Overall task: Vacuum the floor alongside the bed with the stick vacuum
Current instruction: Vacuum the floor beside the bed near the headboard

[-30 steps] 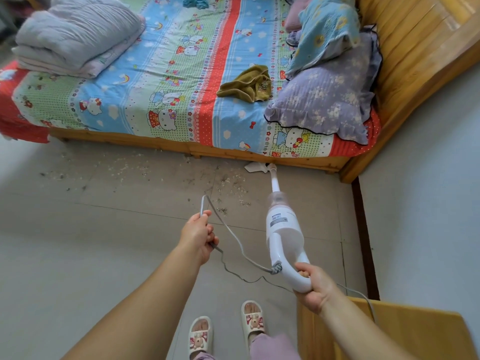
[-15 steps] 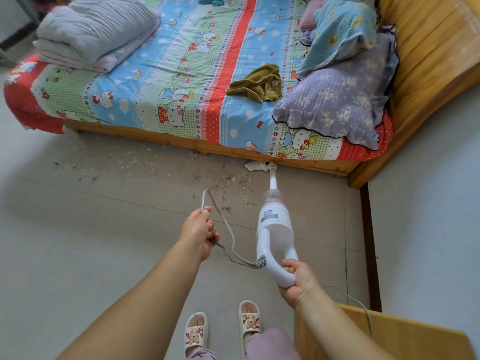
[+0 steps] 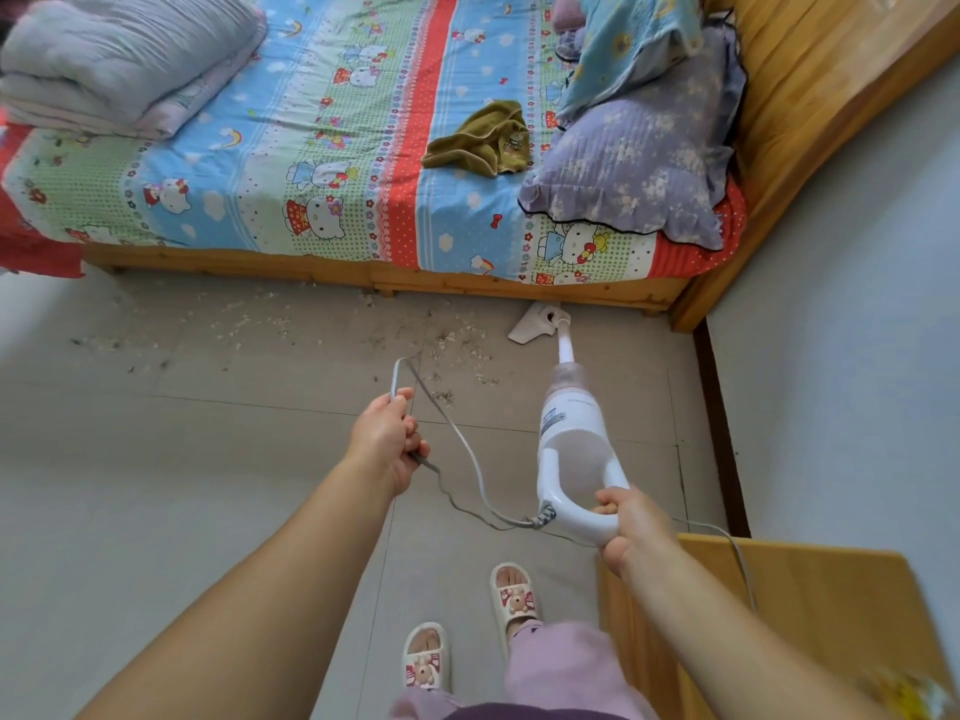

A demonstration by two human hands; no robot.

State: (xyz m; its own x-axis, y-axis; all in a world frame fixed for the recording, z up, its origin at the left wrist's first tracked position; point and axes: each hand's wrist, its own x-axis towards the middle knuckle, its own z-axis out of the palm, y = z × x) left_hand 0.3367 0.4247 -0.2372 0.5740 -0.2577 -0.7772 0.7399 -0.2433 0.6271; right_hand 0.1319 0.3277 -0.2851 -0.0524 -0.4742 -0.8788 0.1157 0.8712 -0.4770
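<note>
A: Since half a second ago, the floor head [image 3: 537,324] is lying a little clear of the wooden bed frame [image 3: 467,285] instead of tucked at its edge, and the right hand [image 3: 626,522] is sitting lower and further right.

B: How is the stick vacuum [image 3: 571,439] being held?

A: The right hand's fingers are curling round its white loop handle. The wand is slanting down to the floor head, which is resting on the tiled floor [image 3: 208,459] just beside the bed, near the pillow end.

B: And the left hand [image 3: 387,439]?

A: Its fingers are gripping a loop of the grey power cord [image 3: 467,449], keeping it raised. Crumbs [image 3: 457,350] are lying scattered left of the floor head.
</note>
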